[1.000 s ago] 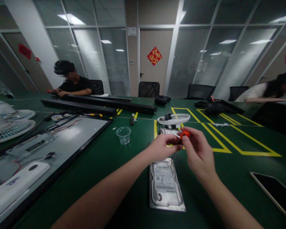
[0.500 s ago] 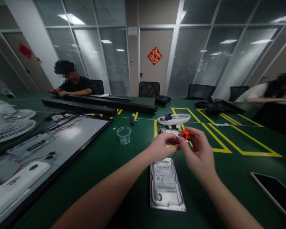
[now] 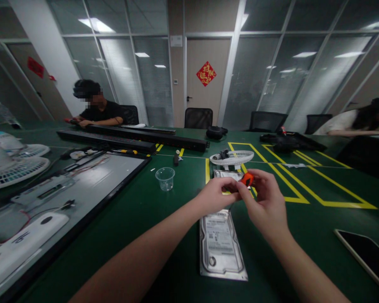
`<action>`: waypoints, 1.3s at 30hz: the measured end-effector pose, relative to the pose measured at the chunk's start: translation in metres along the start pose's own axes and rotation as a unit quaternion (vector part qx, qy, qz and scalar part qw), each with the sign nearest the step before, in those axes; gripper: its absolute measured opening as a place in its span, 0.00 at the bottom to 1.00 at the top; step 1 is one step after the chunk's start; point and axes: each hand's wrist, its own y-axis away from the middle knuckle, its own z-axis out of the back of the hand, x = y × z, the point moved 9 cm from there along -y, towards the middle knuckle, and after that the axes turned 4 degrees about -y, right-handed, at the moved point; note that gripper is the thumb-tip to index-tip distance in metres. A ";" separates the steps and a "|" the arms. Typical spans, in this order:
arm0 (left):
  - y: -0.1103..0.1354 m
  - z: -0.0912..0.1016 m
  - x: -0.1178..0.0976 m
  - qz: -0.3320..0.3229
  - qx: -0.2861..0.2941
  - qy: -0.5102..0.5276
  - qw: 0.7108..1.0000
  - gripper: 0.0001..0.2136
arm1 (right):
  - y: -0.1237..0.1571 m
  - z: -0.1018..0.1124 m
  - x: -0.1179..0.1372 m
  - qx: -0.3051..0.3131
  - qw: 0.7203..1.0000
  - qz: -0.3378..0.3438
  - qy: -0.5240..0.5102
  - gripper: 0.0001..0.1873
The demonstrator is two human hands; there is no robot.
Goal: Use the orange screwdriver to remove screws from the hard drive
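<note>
My right hand [image 3: 267, 202] is closed round the orange-and-black handle of what looks like a screwdriver [image 3: 247, 179]. The fingers of my left hand [image 3: 219, 193] are pinched together, meeting my right thumb just below the handle. A thin dark line slants down under the fingertips, like the tool's shaft; its tip is hard to make out. Below my hands a silver hard drive [image 3: 222, 246] lies label up on the green table. Past my fingers, partly covered by them, is another labelled metal piece [image 3: 225, 174], with a white fan grille [image 3: 236, 158] behind it.
Left of my hands stands a clear plastic cup [image 3: 165, 179]. A large flat panel [image 3: 104, 181] with a white device [image 3: 25, 244] fills the left side. A phone [image 3: 366, 256] lies at right. Long black bars [image 3: 145, 136] lie farther back. Two people sit across the table.
The orange handle has turned slightly in my right fingers and tilts more to the right. Both hands stay nearly in place; the whole view has shifted a little.
</note>
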 end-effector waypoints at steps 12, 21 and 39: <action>0.001 0.001 0.002 -0.003 -0.011 -0.007 1.000 0.09 | 0.000 -0.002 -0.002 0.018 1.000 0.005 0.016 0.19; 0.000 -0.006 0.003 -0.007 0.041 0.005 0.999 0.04 | 0.002 -0.002 -0.001 0.035 0.998 -0.033 -0.035 0.20; 0.000 -0.005 -0.002 -0.011 0.032 0.002 0.999 0.05 | 0.003 -0.006 0.002 0.049 0.998 -0.018 -0.035 0.21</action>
